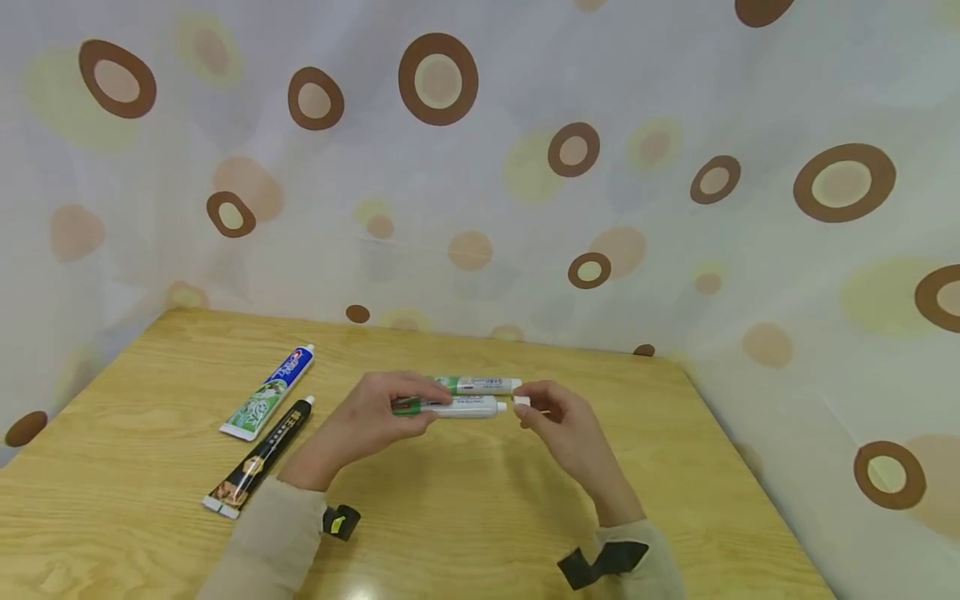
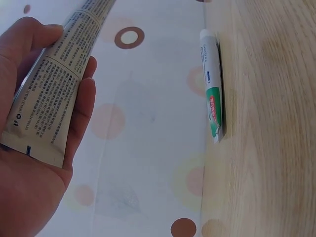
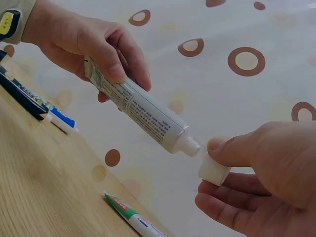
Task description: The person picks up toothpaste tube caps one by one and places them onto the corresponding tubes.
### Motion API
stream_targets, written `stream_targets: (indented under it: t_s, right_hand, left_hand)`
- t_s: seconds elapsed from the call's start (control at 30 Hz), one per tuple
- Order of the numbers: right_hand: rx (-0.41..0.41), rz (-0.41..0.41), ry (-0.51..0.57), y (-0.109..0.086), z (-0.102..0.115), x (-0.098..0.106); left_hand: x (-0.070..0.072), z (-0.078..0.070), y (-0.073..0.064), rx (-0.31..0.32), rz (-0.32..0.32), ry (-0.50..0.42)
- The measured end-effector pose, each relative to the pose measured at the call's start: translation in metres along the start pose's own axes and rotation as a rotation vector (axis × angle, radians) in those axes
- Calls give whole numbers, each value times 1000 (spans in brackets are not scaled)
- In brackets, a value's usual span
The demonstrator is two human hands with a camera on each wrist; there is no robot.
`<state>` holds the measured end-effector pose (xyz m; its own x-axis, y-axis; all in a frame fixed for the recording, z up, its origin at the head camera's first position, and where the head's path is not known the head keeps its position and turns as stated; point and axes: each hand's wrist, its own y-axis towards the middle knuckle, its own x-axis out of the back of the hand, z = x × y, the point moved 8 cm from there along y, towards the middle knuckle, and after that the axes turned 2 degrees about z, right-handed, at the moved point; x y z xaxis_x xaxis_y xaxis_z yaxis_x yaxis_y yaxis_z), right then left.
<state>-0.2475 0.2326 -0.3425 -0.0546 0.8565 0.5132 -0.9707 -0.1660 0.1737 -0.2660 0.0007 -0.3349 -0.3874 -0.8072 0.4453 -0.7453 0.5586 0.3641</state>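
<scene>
My left hand [image 1: 382,410] grips a white and green toothpaste tube [image 1: 474,407] by its flat end, its printed back showing in the left wrist view. The tube's bare nozzle [image 3: 188,146] points toward my right hand [image 1: 564,425]. Between thumb and fingers, that hand pinches a small white cap [image 3: 214,171] just off the nozzle. Behind the held tube, a second white and green toothpaste tube [image 1: 483,385] lies on the table, its cap end near my right fingertips in the head view.
On the left of the wooden table [image 1: 465,517] lie a blue and green toothpaste tube [image 1: 272,392] and a black toothpaste tube [image 1: 258,457], side by side at a slant. A white cloth [image 1: 480,192] with brown rings hangs along the back and right edges.
</scene>
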Motion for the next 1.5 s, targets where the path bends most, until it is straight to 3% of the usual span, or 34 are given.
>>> stream_targets:
  t_s: [0.27,0.5,0.83,1.1,1.5]
  right_hand:
    - [36,89,179,-1,7,-8]
    - [81,69,172,-1,13,-8]
    - [65,99,217,-2,11,-12]
    - [107,32,253,-1,13,-9]
    - [112,68,253,-3,16,-11]
  left_hand:
    - [5,-5,2,-1,-5,-24]
    - [7,-6,4,-14,-6,-10]
    - [8,-3,2,16,2,-55]
    - [8,-1,1,31,6,-81]
    - [8,-2,0,30,17,-86]
